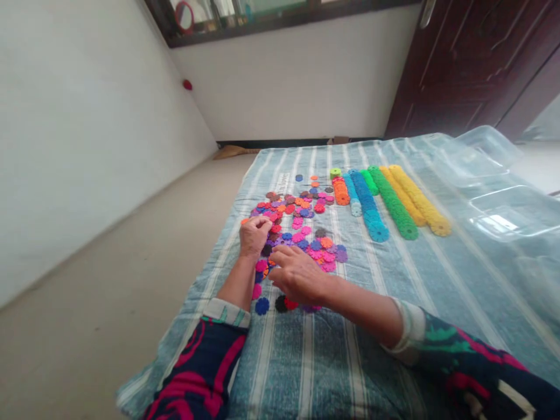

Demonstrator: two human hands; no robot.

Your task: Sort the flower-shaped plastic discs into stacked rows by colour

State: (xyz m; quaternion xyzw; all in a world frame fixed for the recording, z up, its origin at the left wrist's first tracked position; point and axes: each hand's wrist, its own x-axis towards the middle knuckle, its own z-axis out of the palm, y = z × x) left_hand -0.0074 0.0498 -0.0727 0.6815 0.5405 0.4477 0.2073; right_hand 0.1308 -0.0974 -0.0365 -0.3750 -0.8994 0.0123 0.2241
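Loose flower-shaped plastic discs in pink, purple, blue, red, orange, brown and black lie scattered on the striped cloth. At the left edge of this spread is my left hand, its fingers pinched together beside pink discs. What sits in the pinch, if anything, is too small to make out. My right hand reaches over the near part of the spread, palm down. Its fingers are bent and apart, pointing left, and they hide the discs beneath. A blue disc and a black disc lie nearer to me.
To the right, discs form colour-sorted rows: orange, blue, green and yellow. A short lime stack stands behind the orange row. Clear plastic containers occupy the right side. A white printed strip lies at the back.
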